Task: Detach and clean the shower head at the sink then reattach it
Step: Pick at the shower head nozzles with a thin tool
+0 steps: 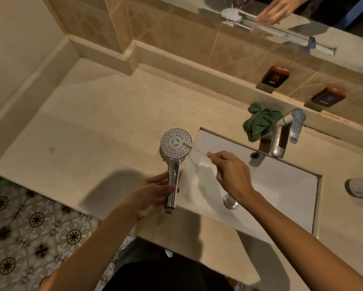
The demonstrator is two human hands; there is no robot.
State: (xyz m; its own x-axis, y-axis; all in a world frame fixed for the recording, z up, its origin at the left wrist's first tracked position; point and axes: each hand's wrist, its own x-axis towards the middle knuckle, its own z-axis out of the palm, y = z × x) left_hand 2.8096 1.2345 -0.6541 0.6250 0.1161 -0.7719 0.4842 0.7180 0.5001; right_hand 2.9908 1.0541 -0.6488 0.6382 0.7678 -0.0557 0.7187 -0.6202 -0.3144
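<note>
Chrome shower head (175, 143) gripped by left hand (153, 194), right hand (232, 173) pinching brush (194, 149).

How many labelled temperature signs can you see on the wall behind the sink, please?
2. The HOT sign sits on the tiled ledge behind the green cloth; the COLD sign is to its right, behind the faucet. None looks hidden.

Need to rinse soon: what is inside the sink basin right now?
Inside the sink only the drain stopper and the overflow hole show. The right hand and its forearm cover part of the basin floor; no standing water is discernible.
</note>
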